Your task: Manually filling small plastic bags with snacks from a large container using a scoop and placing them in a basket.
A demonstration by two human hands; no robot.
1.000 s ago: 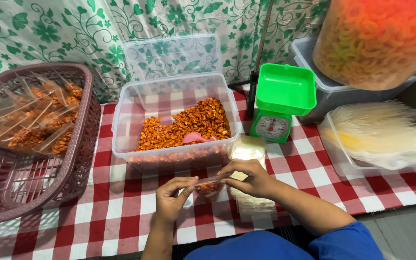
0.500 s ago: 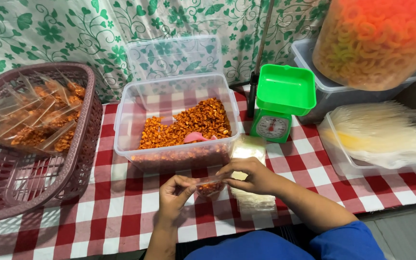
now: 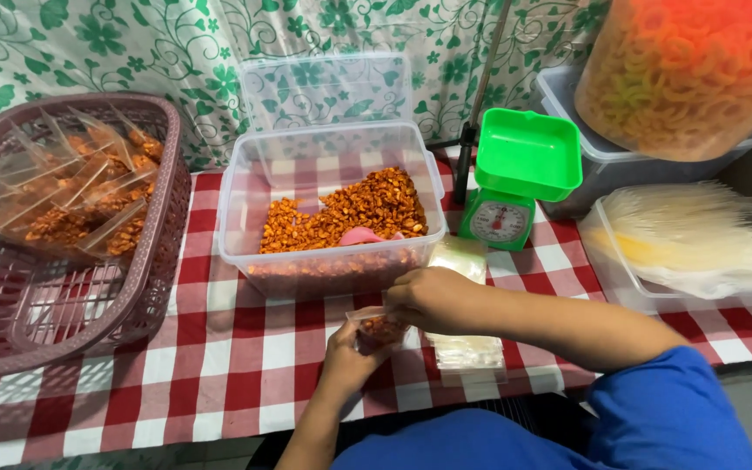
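Holding small snack bag (image 3: 381, 328), left hand (image 3: 347, 355), right hand (image 3: 433, 297) pinching top

- Green kitchen scale (image 3: 522, 178) beside the tub
- Mauve basket (image 3: 145, 287) holding filled packets, left
- Tray of clear empty bags (image 3: 698, 239), right
- Red-checked tablecloth (image 3: 245, 374)

The left hand (image 3: 345, 357) rises from the bottom edge on a bare forearm, palm turned up and inward, its fingers curled shut in a pinch at the fingertips. The right hand (image 3: 433, 300) reaches in from the right on a bare forearm below a blue sleeve, knuckles up, fingers bent down and closed, its grip meeting the left hand's fingertips.
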